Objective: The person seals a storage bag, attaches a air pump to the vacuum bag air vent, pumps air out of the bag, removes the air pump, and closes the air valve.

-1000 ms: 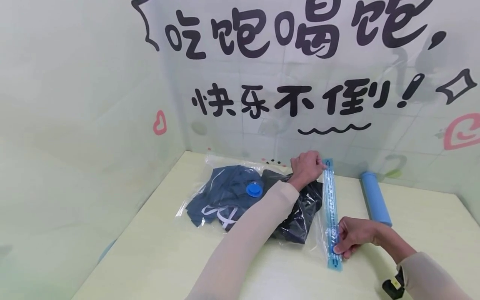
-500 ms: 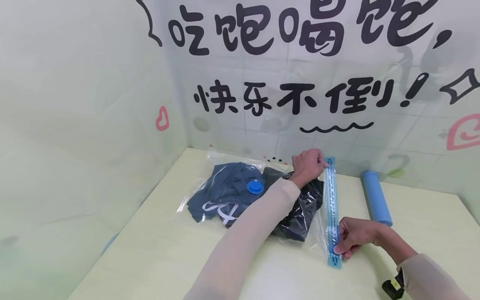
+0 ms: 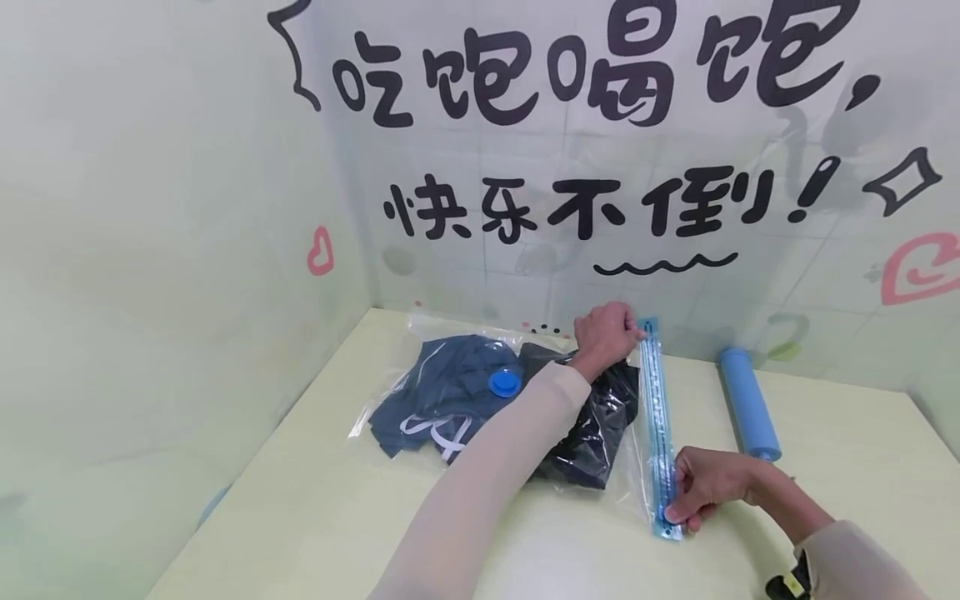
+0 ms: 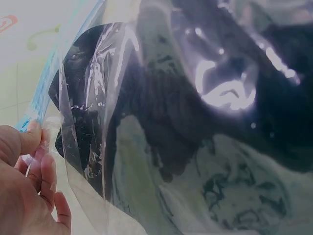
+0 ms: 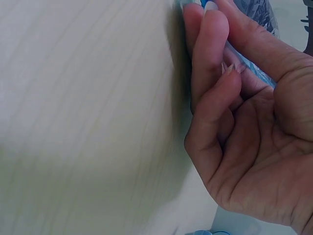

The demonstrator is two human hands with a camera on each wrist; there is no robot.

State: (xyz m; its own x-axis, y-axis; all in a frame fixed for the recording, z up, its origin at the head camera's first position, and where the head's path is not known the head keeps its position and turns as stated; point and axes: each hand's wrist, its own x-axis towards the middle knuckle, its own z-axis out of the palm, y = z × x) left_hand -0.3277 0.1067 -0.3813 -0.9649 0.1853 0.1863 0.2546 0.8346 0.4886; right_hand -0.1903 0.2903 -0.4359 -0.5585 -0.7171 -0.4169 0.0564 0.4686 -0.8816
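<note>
A clear vacuum storage bag [image 3: 442,321] lies flat on the table, with dark blue and black clothing [image 3: 457,375] inside. Its round blue valve [image 3: 505,382] faces up. Along the bag's right edge runs a blue zip strip [image 3: 655,400]. My left hand [image 3: 606,335] pinches the bag edge by the far end of that strip; the left wrist view shows thumb and fingers [image 4: 34,139] on the film. Close to the strip's near end, my right hand [image 3: 708,482] pinches a small blue slider [image 5: 205,3], mostly hidden by the fingers.
A blue cylindrical hand pump [image 3: 750,404] lies on the table right of the bag. Printed walls [image 3: 480,275] stand behind and to the left. The pale table [image 3: 315,508] extends in front of the bag.
My right hand has moved a little toward the near end of the zip strip with the slider. The left hand keeps its hold at the far end. The head view has shifted slightly.
</note>
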